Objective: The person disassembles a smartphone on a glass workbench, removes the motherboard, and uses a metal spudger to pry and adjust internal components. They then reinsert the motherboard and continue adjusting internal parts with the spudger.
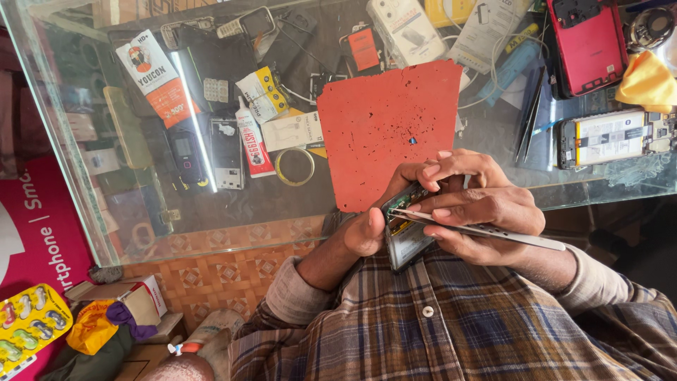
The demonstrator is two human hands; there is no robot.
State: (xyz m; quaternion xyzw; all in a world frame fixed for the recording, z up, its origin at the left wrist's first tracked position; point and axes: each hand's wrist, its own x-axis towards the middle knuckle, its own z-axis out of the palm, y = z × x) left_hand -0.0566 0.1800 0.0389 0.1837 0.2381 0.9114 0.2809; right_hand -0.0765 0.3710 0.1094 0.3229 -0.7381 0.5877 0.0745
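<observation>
Head view, left to right. Far left, below the surface: a yellow blister pack (28, 326) and a small box (144, 296) on a low shelf. On the glass surface (84, 176): a sachet (156, 76), a black keypad phone (186, 156), a glue tube (252, 144), a tape ring (294, 166), then a red mat (384, 127) with small dark specks.

Centre, in front of the surface edge and above a plaid shirt (451, 331): the left hand (363, 229), grip clenched on the opened phone (405, 236), thumb pressed on its near side. The phone is held off the surface, close to the chest, with its inside showing. The right hand (479, 208) has its grip grasping the phone's thin panel (493, 233), lifted away from the body at one end and touching it at the other; its fingers (441, 169) curl over the phone's top edge.

Right, on the surface: tweezers (530, 116), a red phone shell (587, 44), a yellow cloth (647, 81), and a second opened phone (612, 137) lying flat with its battery exposed.
</observation>
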